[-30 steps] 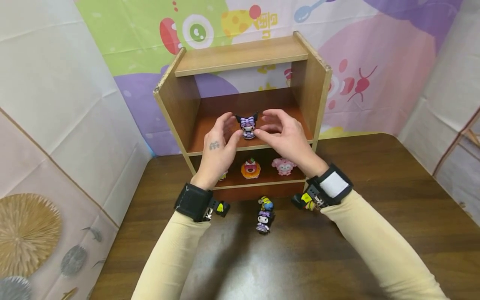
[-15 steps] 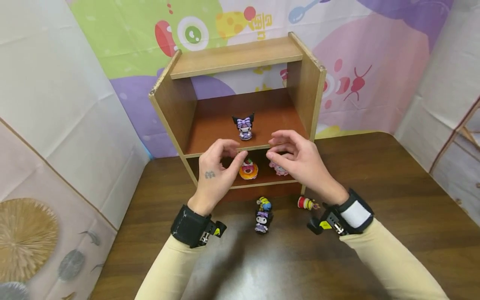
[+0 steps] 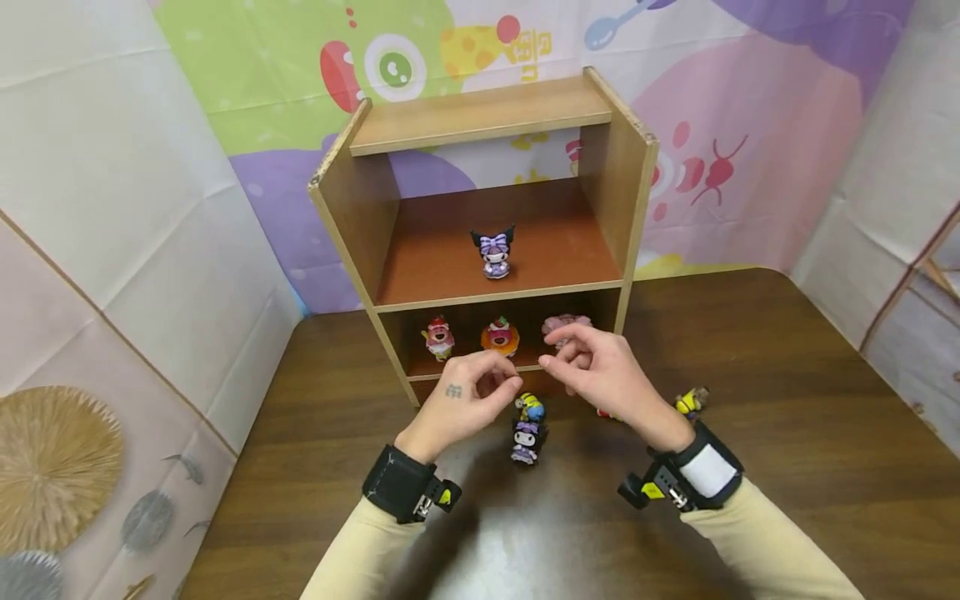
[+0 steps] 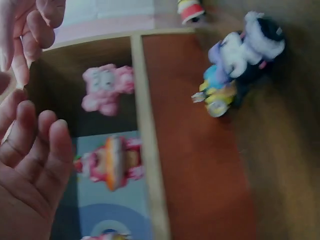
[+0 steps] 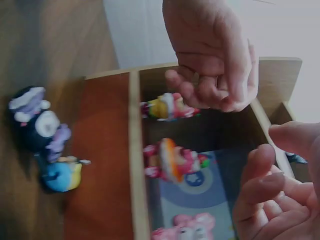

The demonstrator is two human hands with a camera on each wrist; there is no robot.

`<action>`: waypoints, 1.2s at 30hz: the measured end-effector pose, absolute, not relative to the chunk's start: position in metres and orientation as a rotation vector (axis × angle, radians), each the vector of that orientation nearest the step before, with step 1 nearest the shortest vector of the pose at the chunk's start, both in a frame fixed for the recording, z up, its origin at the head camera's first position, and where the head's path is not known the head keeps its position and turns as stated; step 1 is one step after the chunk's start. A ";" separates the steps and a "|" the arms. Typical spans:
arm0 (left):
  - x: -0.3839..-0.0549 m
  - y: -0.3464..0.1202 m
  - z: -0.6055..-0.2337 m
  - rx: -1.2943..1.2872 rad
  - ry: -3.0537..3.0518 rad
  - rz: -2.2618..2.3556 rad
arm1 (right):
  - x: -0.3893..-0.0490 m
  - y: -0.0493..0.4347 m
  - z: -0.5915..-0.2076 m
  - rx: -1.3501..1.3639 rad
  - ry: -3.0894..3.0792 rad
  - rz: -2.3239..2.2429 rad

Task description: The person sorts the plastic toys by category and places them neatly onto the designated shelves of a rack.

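My left hand (image 3: 468,396) hovers in front of the shelf's lower edge, fingers loosely curved and holding nothing. Just to its right, my right hand (image 3: 611,375) is also without anything in its grasp, partly covering a pink figurine (image 3: 564,325). A black-eared figurine with a purple bow (image 3: 495,257) stands upright on the upper board. Below it, a bear figurine with an orange ring (image 3: 500,337) and a red-capped bear figurine (image 3: 438,340) stand in the lower compartment. On the table, between and below my hands, are another purple-bow figurine (image 3: 525,446) and a yellow-and-blue minion figurine (image 3: 531,407).
The wooden shelf unit (image 3: 498,296) stands at the back of the table (image 3: 757,358), against a printed cloth. Right of my right wrist lies a yellow figurine (image 3: 690,402). A red-and-white piece (image 4: 191,11) shows at the top of the left wrist view.
Both hands have drawn away from the purple-bow figurine on the upper board and come down toward the table. That figurine stays standing, and the lower compartment's left figurine is now uncovered.
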State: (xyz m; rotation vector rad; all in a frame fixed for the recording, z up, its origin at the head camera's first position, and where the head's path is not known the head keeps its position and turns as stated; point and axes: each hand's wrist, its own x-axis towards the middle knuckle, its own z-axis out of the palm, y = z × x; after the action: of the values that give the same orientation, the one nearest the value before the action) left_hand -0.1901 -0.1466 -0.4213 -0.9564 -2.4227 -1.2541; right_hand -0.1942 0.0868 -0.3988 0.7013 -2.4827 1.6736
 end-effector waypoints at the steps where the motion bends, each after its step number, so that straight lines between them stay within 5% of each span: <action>1: -0.191 -0.146 -0.425 -0.937 -2.484 -1.248 | -0.194 0.087 -0.403 0.698 -2.514 1.671; 17: -0.198 -0.144 -0.470 -0.328 -3.174 -1.423 | -0.204 0.079 -0.466 0.538 -3.114 1.688; 36: -0.196 -0.132 -0.493 -0.257 -3.071 -1.846 | -0.196 0.062 -0.494 0.331 -3.095 1.724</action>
State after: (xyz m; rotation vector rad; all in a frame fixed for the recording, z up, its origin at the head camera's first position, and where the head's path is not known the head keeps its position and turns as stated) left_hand -0.1962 -0.1323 -0.4925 -0.2573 -3.0715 -1.8460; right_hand -0.1963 0.0623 -0.4941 0.3309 -3.0952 1.7239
